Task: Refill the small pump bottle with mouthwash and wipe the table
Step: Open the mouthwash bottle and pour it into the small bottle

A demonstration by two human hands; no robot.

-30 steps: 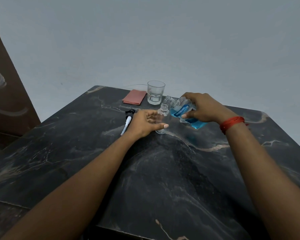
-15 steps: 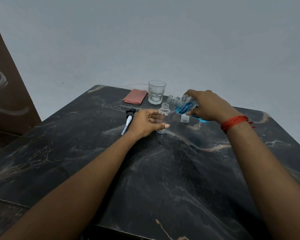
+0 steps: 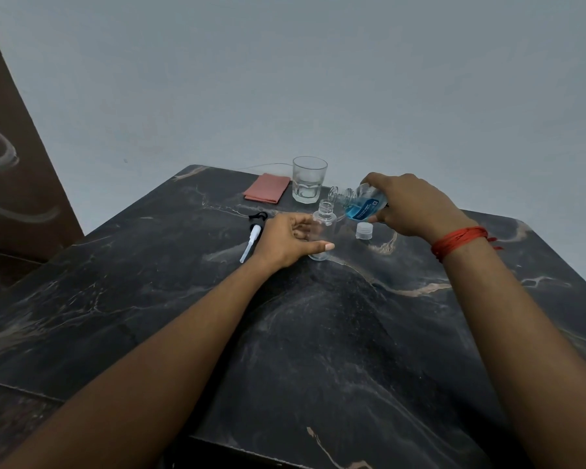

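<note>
The dark table (image 3: 352,350) could be wetted if the mouthwash bottle (image 3: 361,201), gripped in the right hand (image 3: 411,204) and tipped with its open mouth just above the small bottle (image 3: 322,231), is tipped too fast, as the opening below is narrow. The small bottle is stood on the table, held round its side by the left hand (image 3: 290,240), and could be knocked over if let go. White writing is seen on the blue label (image 3: 366,208), but it cannot be read.

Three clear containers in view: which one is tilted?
The mouthwash bottle, holding blue liquid, gripped by the right hand, neck angled down toward the small pump bottle. That bottle and the glass stand upright.
</note>
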